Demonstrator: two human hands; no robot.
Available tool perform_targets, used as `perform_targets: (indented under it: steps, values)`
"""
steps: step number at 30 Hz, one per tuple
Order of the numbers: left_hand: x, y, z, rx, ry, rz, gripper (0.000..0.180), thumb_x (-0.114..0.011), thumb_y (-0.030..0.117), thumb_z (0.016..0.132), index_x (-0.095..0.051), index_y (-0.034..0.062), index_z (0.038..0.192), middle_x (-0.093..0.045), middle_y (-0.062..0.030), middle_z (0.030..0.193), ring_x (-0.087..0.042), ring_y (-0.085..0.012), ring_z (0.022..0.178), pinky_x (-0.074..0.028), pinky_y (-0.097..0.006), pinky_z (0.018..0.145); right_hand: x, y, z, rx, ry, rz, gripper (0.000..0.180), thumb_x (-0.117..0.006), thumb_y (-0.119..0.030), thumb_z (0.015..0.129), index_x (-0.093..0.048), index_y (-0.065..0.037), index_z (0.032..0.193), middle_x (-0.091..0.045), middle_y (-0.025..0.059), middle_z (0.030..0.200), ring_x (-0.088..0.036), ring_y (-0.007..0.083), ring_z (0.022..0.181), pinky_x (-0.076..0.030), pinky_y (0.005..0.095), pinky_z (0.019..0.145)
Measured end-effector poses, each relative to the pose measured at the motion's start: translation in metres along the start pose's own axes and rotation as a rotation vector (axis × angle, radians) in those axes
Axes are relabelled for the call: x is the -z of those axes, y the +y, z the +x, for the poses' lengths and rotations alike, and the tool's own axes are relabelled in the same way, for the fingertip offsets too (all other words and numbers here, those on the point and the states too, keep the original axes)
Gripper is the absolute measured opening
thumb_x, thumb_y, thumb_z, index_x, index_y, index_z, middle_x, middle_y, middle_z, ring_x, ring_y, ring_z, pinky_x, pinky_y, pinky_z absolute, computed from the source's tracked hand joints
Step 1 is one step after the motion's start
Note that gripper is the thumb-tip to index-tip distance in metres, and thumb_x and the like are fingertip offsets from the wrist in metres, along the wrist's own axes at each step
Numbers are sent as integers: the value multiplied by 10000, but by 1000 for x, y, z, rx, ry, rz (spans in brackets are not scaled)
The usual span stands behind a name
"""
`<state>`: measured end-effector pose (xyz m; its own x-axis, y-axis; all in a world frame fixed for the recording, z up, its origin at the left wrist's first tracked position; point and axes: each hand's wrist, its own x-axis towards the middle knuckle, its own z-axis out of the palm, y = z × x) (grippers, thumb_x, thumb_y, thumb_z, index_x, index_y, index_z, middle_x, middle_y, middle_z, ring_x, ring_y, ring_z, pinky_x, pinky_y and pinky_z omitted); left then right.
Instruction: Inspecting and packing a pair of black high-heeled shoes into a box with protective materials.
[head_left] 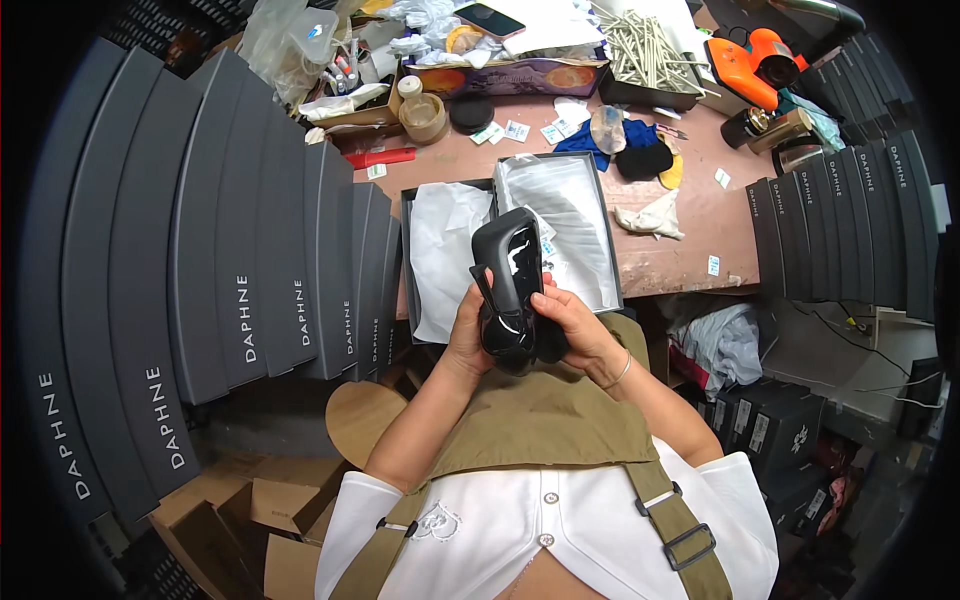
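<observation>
Footwear point(510, 325), glossy black, fills the closed grip of left hand point(470, 328) and right hand point(575, 325).

— What finish has the shoe point(509, 325)?
— Glossy and smooth, like patent leather.
— And the boxes point(225, 220)?
— Matt card. The tissue point(447, 250) is thin, creased paper.
— The apron point(540, 425)?
— Matt woven cloth.
— That orange tool point(741, 75)?
— Shiny plastic, by its look; the tan board point(362, 420) looks like smooth wood.
</observation>
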<state>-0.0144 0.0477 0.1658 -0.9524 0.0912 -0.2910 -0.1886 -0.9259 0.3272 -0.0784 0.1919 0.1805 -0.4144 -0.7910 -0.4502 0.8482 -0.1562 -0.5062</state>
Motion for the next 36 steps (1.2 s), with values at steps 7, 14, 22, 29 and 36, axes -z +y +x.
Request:
perform_targets:
  steps: [7, 14, 22, 29, 36]
  values:
    - [-6, 10, -1, -37, 153, -135, 665, -620, 389, 829, -434, -18, 1320, -561, -211, 1214, -513, -371, 1200, -419, -510, 1029, 30, -5, -28, 15, 110, -530, 321, -487, -265, 992, -619, 12, 1085, -629, 22, 1045, -573, 79, 915, -443, 246, 851]
    - [6, 12, 1, -1, 221, -163, 497, -576, 357, 864, -512, -3, 1200, -603, -125, 1125, -628, -256, 997, -532, -441, 892, -17, -42, -39, 765, 181, -1113, 332, -588, -96, 891, -584, -1, 1209, -598, 90, 1037, -585, 177, 907, -472, 292, 806]
    - [0, 30, 0, -105, 243, -90, 467, -544, 351, 846, -554, -30, 1115, -644, -155, 908, -656, -235, 768, -566, -339, 706, -37, 9, -45, 684, -230, -1401, 350, -668, -47, 809, -632, -59, 1157, -532, 99, 817, -572, 246, 718, -485, 335, 631]
    - [-29, 40, 2, -370, 442, 393, 334, -580, 258, 849, -575, -19, 1035, -640, -104, 853, -648, -177, 716, -544, -283, 636, -56, -58, -33, 1063, 12, -1507, 447, -690, 0, 717, -637, -48, 1159, -556, 88, 853, -563, 227, 734, -478, 331, 653]
    - [-31, 34, 1, -468, 564, 387, 119, -623, 135, 844, -613, 22, 882, -590, 11, 775, -548, -78, 645, -445, -225, 590, -28, -13, -35, 925, -103, -1708, 406, -680, -65, 717, -644, -89, 1121, -531, 35, 801, -535, 200, 683, -435, 329, 599]
